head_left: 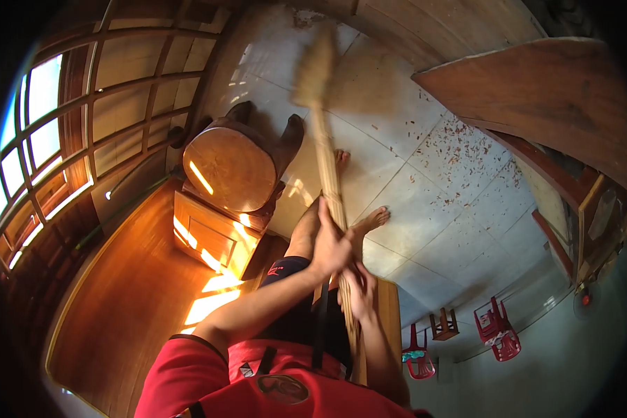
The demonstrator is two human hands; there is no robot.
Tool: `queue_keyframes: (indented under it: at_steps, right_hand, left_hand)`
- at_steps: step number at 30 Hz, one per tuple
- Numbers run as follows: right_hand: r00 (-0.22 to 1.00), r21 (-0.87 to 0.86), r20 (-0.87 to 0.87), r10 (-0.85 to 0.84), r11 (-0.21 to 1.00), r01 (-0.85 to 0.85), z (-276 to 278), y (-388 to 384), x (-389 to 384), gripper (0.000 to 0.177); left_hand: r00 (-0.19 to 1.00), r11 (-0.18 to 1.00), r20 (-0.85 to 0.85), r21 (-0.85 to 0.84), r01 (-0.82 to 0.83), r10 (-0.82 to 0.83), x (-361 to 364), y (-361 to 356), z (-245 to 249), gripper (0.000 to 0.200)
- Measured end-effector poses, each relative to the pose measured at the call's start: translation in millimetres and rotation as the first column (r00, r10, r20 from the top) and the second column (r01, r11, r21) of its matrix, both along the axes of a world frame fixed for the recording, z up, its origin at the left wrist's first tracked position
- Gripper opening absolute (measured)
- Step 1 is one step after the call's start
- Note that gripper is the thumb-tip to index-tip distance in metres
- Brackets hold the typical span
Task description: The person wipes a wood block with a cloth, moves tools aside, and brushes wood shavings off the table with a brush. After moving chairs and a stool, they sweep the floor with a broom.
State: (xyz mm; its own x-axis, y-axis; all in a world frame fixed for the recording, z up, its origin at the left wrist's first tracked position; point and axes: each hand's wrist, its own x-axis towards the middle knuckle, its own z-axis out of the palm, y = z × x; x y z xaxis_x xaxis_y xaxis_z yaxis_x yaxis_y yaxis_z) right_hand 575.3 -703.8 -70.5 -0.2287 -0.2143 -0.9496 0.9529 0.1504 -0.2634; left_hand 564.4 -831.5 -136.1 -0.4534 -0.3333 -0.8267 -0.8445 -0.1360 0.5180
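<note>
Both of my hands are closed around the long pale handle of a straw broom (pixel 325 160). My left hand (pixel 332 245) grips it higher up, towards the bristles. Just below, nearer my body, my right hand (pixel 359 289) is wrapped round the lower handle. The broom points forward, and its bristle head (pixel 315 70) is smeared by motion over the tiled floor at the top of the view. Small brown scraps (pixel 467 164) lie scattered on the tiles to the right of the broom.
My bare feet are on the tiles beside the broom. At left stand a round-topped wooden seat (pixel 231 167) and a long wooden bench (pixel 132 279) below a lattice window. A wooden cabinet (pixel 529 90) is at right, with red plastic chairs (pixel 497 327) lower right.
</note>
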Motion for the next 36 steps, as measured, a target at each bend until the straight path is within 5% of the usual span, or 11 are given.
queue_keyframes:
  at_steps: [1, 3, 6, 8, 13, 16, 19, 24, 28, 32, 36]
  right_hand:
    - [0.998, -0.065, -0.057, 0.028, 0.997, -0.032, -15.0, -21.0, -24.4, 0.029]
    - [0.975, -0.188, -0.184, 0.123, 0.969, -0.158, -75.8, -63.8, -66.5, 0.031]
    - [0.945, -0.371, -0.257, 0.203, 0.882, -0.29, -173.0, -134.1, -124.9, 0.033]
    - [0.904, -0.101, -0.271, 0.33, 0.924, -0.368, -179.2, -179.4, -165.6, 0.031]
    - [0.998, -0.102, -0.065, 0.028, 0.994, -0.035, -179.1, -134.3, -191.2, 0.035]
    - [0.97, -0.025, -0.066, -0.234, 0.972, 0.233, -179.5, -65.4, -139.6, 0.037]
    - [0.874, 0.025, 0.152, -0.462, 0.885, 0.464, -138.9, -18.8, -94.7, 0.034]
    - [0.682, 0.097, 0.252, -0.686, 0.72, 0.688, -112.4, 8.7, 0.9, 0.03]
    - [0.728, 0.258, 0.07, -0.681, 0.718, 0.647, -55.7, 4.0, 29.0, 0.029]
    - [0.684, 0.248, -0.073, -0.726, 0.651, 0.717, -25.4, 34.4, 65.3, 0.025]
    - [0.838, 0.219, -0.109, -0.534, 0.81, 0.544, 18.7, 88.6, 83.7, 0.038]
  left_hand:
    - [0.978, 0.996, 0.205, 0.068, -0.06, 0.045, -35.8, -32.5, 9.1, 0.097]
    - [0.988, 0.959, 0.005, -0.243, -0.149, 0.155, -40.3, -64.3, -63.4, 0.092]
    - [0.957, 0.936, -0.042, -0.202, -0.289, 0.287, -65.9, -158.0, -185.1, 0.088]
    - [0.955, 0.962, 0.131, -0.094, -0.255, 0.266, -115.9, -195.8, -182.0, 0.076]
    - [0.987, 0.999, 0.158, -0.033, 0.018, -0.013, -181.2, -145.8, -211.9, 0.067]
    - [0.804, 0.816, 0.146, 0.032, 0.578, -0.576, -161.5, -62.5, -234.1, 0.115]
    - [0.569, 0.616, 0.283, 0.117, 0.779, -0.772, -147.2, 2.9, -179.8, 0.117]
    - [0.492, 0.521, 0.184, 0.175, 0.836, -0.851, -70.9, 39.9, -140.8, 0.112]
    - [0.316, 0.336, 0.116, 0.304, 0.891, -0.942, -15.7, 62.5, -118.7, 0.114]
    - [0.527, 0.512, -0.027, 0.202, 0.835, -0.849, 31.1, 107.9, -94.7, 0.111]
    - [0.703, 0.664, -0.034, 0.298, 0.686, -0.71, 31.9, 134.5, -23.5, 0.109]
